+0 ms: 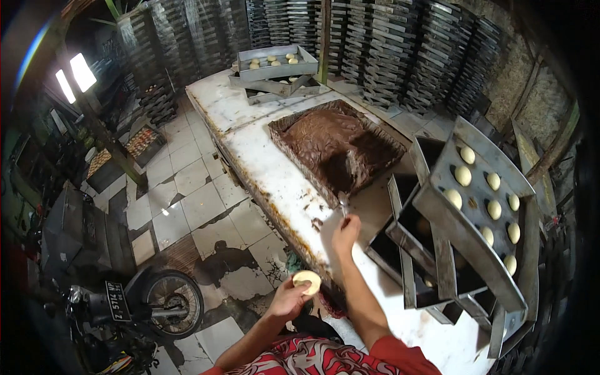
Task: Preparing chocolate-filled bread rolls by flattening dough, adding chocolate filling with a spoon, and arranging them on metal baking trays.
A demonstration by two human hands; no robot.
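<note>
A pale, flattened round of dough (pixel 310 279) rests in my left hand (pixel 287 302), its fingers closed around the lower edge, beside the table's near left edge. Over the white table (pixel 303 215), my right hand (pixel 345 233) is closed on a small metal spoon (pixel 343 200). The spoon's tip is close to the near corner of a shallow metal tray (pixel 299 170). Thick brown paste (pixel 325 134) is heaped in that tray, with a hollow scooped at the near side. Brown crumbs lie on the table just left of the spoon.
To the right, metal trays (pixel 437 256) are piled crosswise, the tilted top one bearing several dough balls (pixel 494 209). More trays (pixel 278 65) with dough balls stand at the table's far end. Tall tray stacks (pixel 381 53) line the back. A motorbike (pixel 165 303) stands at left on the tiled floor.
</note>
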